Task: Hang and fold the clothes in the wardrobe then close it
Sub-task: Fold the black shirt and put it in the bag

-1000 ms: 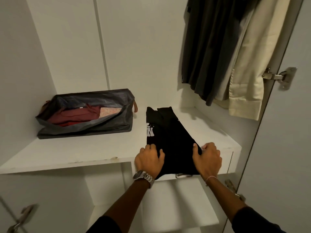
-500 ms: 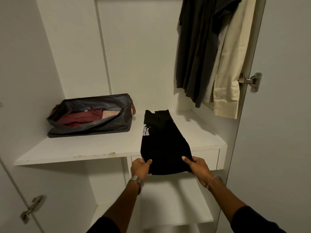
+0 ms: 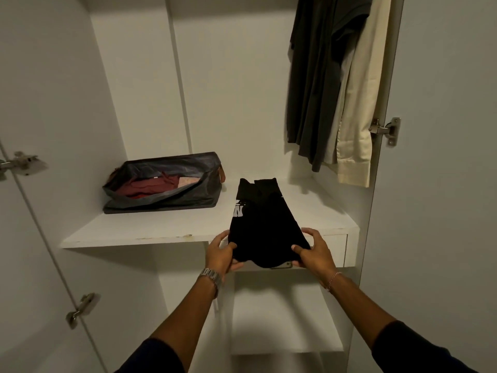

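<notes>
A black garment with white lettering [image 3: 262,222] lies folded lengthwise on the white wardrobe shelf [image 3: 150,230], its near end hanging over the front edge. My left hand [image 3: 222,254] pinches the near left corner of the garment. My right hand [image 3: 313,251] pinches the near right corner. Both hands are just in front of the shelf edge, lifting the hanging end. Dark and cream clothes [image 3: 330,84] hang at the upper right inside the wardrobe.
An open dark grey fabric bag [image 3: 164,184] with red and pink clothes inside sits at the back left of the shelf. A drawer front [image 3: 333,249] is under the shelf and a lower shelf [image 3: 285,321] below. Wardrobe doors stand open on both sides, with hinges [image 3: 384,130] showing.
My hands have slid off the top of the garment to its near corners and pulled back past the shelf edge. The view has moved back and up from the shelf.
</notes>
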